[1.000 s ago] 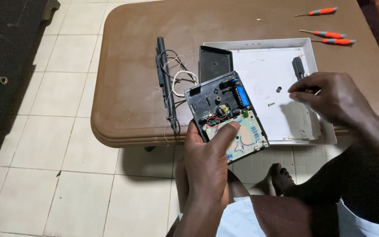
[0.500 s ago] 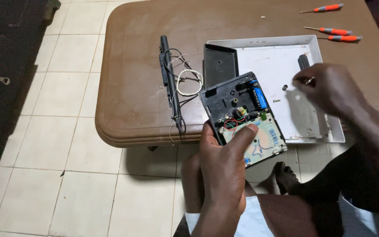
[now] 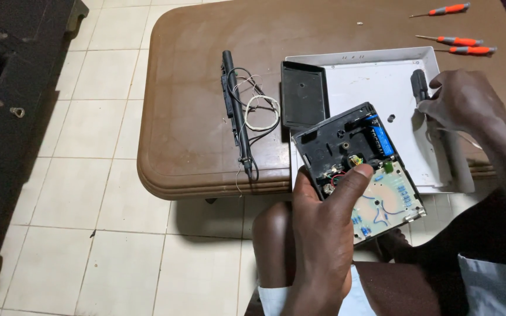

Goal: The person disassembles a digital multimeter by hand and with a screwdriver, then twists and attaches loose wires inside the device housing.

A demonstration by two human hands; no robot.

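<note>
Two hands are mid-disassembly: left hand (image 3: 323, 234) grips the opened gadget (image 3: 358, 169), right hand (image 3: 461, 102) closes on a screwdriver (image 3: 420, 86), likely needing careful aim.

The left part of the brown table (image 3: 194, 88) is bare, so a hand could pass there from the near edge. Toward the middle, a black rod with loose wires (image 3: 236, 111) lies across the way. The right part is crowded by the white tray (image 3: 370, 76), a black cover (image 3: 304, 93) and, at the far right, three screwdrivers (image 3: 458, 41).
</note>
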